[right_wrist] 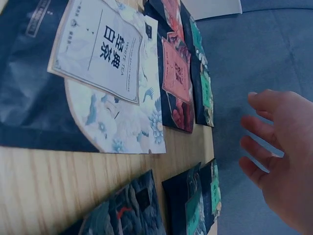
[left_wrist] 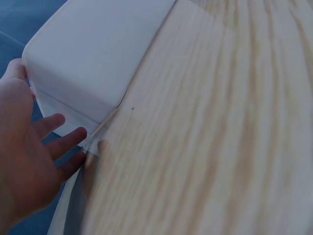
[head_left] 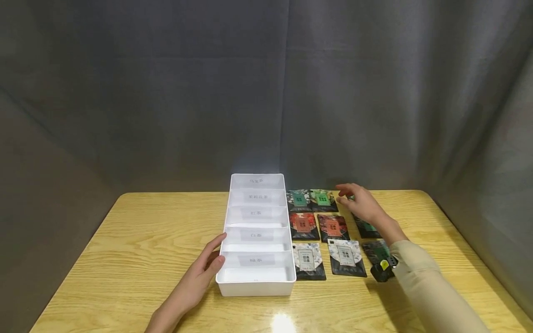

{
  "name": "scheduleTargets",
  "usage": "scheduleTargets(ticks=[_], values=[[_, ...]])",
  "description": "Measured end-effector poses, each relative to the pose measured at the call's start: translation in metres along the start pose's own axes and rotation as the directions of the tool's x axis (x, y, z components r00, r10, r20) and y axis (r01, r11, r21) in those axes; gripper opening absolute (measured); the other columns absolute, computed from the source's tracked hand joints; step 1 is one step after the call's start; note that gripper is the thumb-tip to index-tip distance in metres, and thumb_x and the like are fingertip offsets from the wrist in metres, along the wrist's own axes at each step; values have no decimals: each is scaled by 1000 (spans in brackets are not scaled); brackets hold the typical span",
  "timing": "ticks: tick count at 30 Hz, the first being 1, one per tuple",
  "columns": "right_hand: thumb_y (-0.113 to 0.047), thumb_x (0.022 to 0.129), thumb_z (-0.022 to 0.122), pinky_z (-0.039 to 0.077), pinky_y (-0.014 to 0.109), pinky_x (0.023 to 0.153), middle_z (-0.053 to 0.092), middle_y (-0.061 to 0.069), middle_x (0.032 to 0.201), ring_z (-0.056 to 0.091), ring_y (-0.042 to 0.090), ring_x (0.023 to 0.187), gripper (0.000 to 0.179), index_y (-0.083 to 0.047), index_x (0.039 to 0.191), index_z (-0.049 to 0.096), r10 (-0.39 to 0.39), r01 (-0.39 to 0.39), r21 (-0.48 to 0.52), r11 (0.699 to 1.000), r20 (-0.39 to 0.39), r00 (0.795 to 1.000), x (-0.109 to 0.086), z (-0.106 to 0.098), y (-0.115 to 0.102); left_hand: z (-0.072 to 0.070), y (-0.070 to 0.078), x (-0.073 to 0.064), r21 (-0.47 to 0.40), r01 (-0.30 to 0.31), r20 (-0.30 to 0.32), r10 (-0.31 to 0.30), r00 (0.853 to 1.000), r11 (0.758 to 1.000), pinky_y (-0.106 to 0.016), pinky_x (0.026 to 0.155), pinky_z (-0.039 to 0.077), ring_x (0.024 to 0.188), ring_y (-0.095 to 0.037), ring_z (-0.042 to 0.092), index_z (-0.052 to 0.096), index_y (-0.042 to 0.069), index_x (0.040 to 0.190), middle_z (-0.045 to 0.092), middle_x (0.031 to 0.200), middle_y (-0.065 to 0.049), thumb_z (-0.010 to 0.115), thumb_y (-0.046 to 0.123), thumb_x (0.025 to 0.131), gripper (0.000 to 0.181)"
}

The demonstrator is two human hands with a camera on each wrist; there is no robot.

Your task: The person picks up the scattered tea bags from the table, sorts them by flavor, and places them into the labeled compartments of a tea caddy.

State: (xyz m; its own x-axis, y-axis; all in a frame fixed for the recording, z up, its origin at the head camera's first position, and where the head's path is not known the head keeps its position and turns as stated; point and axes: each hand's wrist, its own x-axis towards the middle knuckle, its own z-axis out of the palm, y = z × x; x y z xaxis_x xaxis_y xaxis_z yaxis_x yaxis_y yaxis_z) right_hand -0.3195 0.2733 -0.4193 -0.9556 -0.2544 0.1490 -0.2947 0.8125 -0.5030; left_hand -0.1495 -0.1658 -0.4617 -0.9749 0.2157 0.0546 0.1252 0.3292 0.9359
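Note:
A long white box (head_left: 256, 289) with dividers and labelled compartments stands on the table. My left hand (head_left: 195, 280) rests against its left side near the front, thumb and fingers spread along the wall. In the left wrist view, the fingertips meet the box (left_wrist: 98, 54) at its corner. My right hand (head_left: 363, 203) hovers above the far right packets, its fingers loosely bent and holding nothing. Nearest to it are a light-green packet (head_left: 323, 199) and a dark-green packet (head_left: 367, 228), which is partly covered by the hand and forearm.
Tea packets lie in rows right of the box: a teal one (head_left: 299, 199), red ones (head_left: 304, 225), and white tea ones (head_left: 347, 255). A dark packet (head_left: 376, 250) lies partly behind the right wrist's camera (head_left: 382, 270). Grey curtains (head_left: 200, 115) enclose the table's back and sides.

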Motion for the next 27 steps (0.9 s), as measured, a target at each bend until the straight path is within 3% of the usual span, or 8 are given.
scheduleTargets(ticks=[8, 15, 24, 27], values=[[-20, 101, 57, 51, 53, 85, 60, 23, 126, 59, 37, 109, 43, 1, 139, 53, -5, 5, -7, 1000, 11, 1000, 10, 3, 4, 0, 0, -2, 13, 9, -6, -8, 1000, 1000, -51, 104, 43, 131, -31, 52, 31, 38, 153, 51, 145, -14, 45, 32, 107, 48], [-20, 101, 56, 52, 50, 81, 62, 23, 122, 60, 37, 106, 40, 1, 136, 56, 5, -6, 7, 1000, 44, 999, 16, 9, 4, -2, -1, -3, 12, 20, -9, -19, 1000, 1000, -53, 106, 41, 134, -32, 48, 32, 41, 152, 39, 155, -11, 46, 34, 106, 48], [-17, 101, 57, 53, 49, 80, 63, 23, 120, 62, 36, 103, 37, 1, 133, 59, 30, -29, -19, 999, 56, 998, 24, 13, 4, -1, 0, -6, -21, 9, -2, -9, 1000, 1000, -54, 105, 42, 133, -33, 50, 31, 40, 152, 44, 151, -12, 45, 30, 107, 48], [-19, 102, 57, 52, 51, 83, 63, 24, 120, 62, 36, 104, 38, 1, 134, 58, 34, -32, -24, 999, 65, 997, 28, 15, 3, 0, -2, -7, -32, 8, -4, -9, 1000, 999, -48, 104, 45, 132, -32, 51, 32, 39, 152, 46, 150, -12, 45, 29, 107, 48]])
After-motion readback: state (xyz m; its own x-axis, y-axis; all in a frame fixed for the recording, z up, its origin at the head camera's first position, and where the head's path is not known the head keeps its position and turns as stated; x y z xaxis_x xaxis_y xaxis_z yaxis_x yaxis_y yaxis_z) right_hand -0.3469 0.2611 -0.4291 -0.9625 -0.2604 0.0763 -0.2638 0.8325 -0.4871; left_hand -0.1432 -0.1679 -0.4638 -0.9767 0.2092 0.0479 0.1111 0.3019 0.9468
